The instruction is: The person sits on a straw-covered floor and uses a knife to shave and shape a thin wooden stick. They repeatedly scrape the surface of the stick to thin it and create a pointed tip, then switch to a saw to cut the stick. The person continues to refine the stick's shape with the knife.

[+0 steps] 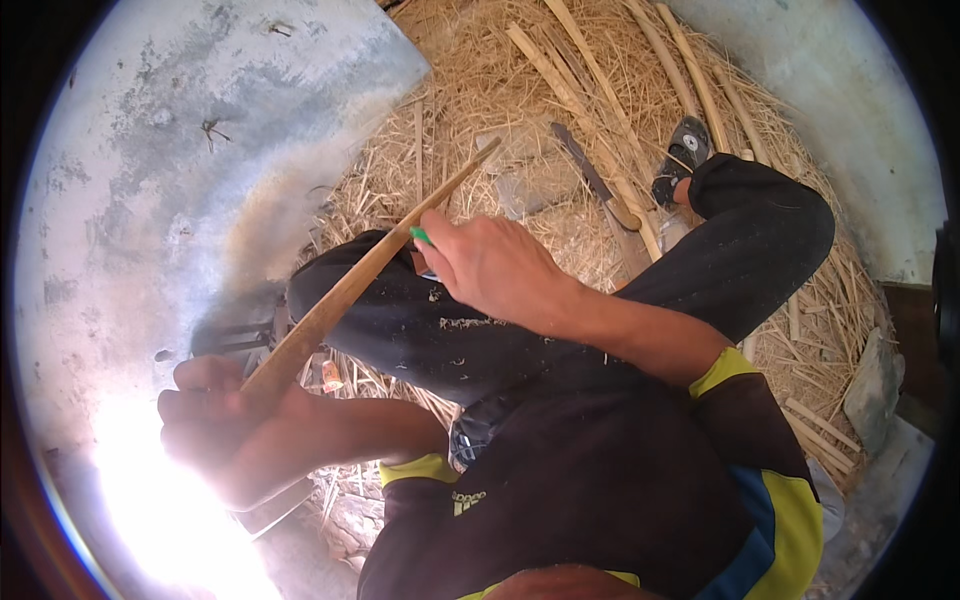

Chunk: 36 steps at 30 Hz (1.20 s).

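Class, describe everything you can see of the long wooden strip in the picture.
The wooden strip is long, slender and tan, darker at the tip, looking narrower toward that far end. It slants from lower left to upper right, passing above the black trousers. The left hand grips the wider near end, hiding its butt. Farther along, the right hand holds a small green object against or beside it; which is unclear.
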### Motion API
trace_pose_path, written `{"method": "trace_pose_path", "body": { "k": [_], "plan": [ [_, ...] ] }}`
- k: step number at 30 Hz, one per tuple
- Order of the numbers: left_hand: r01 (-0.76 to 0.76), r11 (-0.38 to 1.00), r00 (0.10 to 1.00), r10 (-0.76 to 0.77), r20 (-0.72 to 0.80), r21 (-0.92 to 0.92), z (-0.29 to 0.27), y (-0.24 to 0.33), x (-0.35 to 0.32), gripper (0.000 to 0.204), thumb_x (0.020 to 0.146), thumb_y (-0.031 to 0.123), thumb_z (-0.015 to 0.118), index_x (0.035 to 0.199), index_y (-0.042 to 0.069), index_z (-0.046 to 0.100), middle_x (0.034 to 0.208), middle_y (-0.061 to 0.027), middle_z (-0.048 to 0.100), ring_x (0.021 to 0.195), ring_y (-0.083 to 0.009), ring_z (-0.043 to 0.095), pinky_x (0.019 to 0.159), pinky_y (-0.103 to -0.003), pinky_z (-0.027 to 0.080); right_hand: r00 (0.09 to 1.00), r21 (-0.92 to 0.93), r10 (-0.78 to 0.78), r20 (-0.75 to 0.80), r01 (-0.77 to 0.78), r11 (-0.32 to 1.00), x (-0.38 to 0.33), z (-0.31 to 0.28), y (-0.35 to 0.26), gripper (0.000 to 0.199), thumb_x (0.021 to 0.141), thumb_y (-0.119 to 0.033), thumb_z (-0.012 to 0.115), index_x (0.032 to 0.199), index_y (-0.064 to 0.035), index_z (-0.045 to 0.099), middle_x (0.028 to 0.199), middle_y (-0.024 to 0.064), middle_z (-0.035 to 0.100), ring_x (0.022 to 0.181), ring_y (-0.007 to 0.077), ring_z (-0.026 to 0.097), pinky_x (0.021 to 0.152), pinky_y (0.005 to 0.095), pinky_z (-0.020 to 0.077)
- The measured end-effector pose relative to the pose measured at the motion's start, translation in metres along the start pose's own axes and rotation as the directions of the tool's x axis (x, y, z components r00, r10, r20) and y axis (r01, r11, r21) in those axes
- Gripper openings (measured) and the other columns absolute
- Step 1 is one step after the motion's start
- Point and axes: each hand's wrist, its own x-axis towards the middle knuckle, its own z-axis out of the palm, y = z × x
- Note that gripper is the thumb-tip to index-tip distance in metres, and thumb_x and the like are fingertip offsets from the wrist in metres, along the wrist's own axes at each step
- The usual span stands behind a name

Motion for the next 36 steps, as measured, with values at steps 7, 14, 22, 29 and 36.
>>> {"method": "trace_pose_path", "body": {
  "k": [7,14,22,29,36],
  "plan": [
    [0.035,0.99,0.999,-0.037,-0.009,-0.133,-0.004,-0.011,0.011,0.049,0.094,0.03,0.034,0.048,0.017,0.026,0.046,-0.0036,0.029,0.048,-0.0196,0.04,0.048,-0.029,0.031,0.998,-0.102,0.031,-0.053,-0.036,0.994,0.002,0.017,0.06,0.023,0.096,-0.021,0.051,0.097,0.0017,0.054,0.06,0.0268,0.058,0.061,0.0456,0.061,0.056,0.0525,0.0487],
    [0.102,0.992,0.991,-0.108,-0.084,-0.069,0.004,-0.002,0.003,0.048,0.093,0.031,0.036,0.048,0.017,0.027,0.046,-0.003,0.028,0.046,-0.0199,0.039,0.048,-0.029,0.03,0.991,-0.058,0.116,0.068,-0.112,0.992,0.004,0.024,0.064,0.03,0.097,-0.026,0.049,0.1,0.0031,0.054,0.066,0.0288,0.059,0.066,0.0467,0.061,0.06,0.0534,0.048],
    [0.116,0.987,0.989,-0.124,-0.076,-0.108,0.001,-0.01,0.009,0.048,0.092,0.031,0.037,0.048,0.017,0.026,0.046,-0.0027,0.026,0.048,-0.0196,0.04,0.053,-0.03,0.03,0.988,-0.027,0.133,0.079,-0.132,0.991,0.011,0.032,0.068,0.03,0.097,-0.026,0.049,0.103,0.0029,0.055,0.064,0.0279,0.059,0.064,0.0477,0.061,0.061,0.054,0.049],
    [0.164,0.974,0.983,-0.175,-0.056,-0.159,0.003,-0.014,0.012,0.049,0.092,0.034,0.036,0.048,0.018,0.024,0.045,-0.0024,0.024,0.048,-0.0193,0.037,0.051,-0.03,0.027,0.992,-0.151,0.124,-0.023,-0.126,0.98,0.013,0.049,0.096,0.029,0.097,-0.026,0.048,0.104,0.0012,0.055,0.066,0.0275,0.06,0.066,0.0465,0.062,0.061,0.0539,0.0494],
    [0.13,0.981,0.99,-0.137,-0.042,-0.143,0.002,-0.014,0.015,0.05,0.092,0.035,0.036,0.047,0.019,0.023,0.044,-0.0019,0.024,0.048,-0.0186,0.035,0.05,-0.029,0.026,0.966,-0.101,0.198,0.169,-0.183,0.978,0.026,0.056,0.101,0.032,0.098,-0.025,0.046,0.105,0.0046,0.055,0.072,0.027,0.063,0.072,0.0449,0.064,0.064,0.0536,0.0504]
  ]
}}
